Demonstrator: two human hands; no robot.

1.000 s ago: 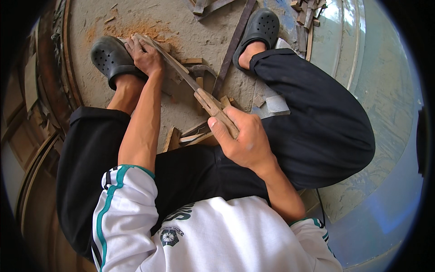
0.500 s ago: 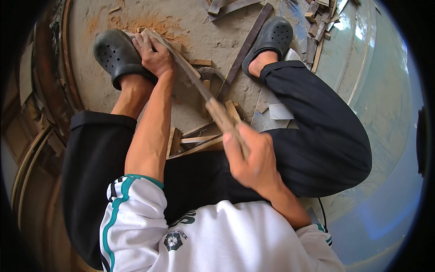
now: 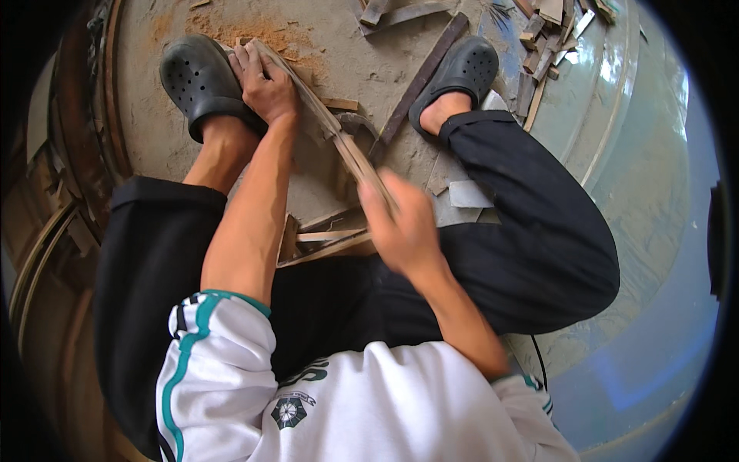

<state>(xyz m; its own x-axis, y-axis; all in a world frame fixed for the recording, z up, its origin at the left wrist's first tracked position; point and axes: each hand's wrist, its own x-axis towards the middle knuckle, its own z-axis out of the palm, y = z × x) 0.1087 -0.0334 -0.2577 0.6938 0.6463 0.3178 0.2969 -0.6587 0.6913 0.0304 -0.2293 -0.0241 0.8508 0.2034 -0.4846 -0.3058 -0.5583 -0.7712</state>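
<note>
Beside the dark clog (image 3: 196, 77) on my left foot, my left hand (image 3: 265, 83) is closed over the far end of a wooden strip (image 3: 296, 81), its fingers pressing on it. My right hand (image 3: 402, 223), blurred by motion, is wrapped round the wooden handle (image 3: 360, 163) of a long, narrow tool. The tool lies in line with the strip, slanting from the far left towards my right hand. Its working part runs along the strip, and I cannot make out its kind.
Orange-brown dust (image 3: 265, 35) lies past my left hand. Between my feet are a dark wooden bar (image 3: 423, 81) and a curved metal piece (image 3: 358, 123). Wood offcuts (image 3: 543, 58) are heaped at far right, beside a glass sheet (image 3: 639, 169). A wooden frame (image 3: 331, 245) sits before my lap.
My right hand has moved forward and left with the handle, towards my left hand, and less of the tool's grey part shows. My left hand keeps its place on the strip.
</note>
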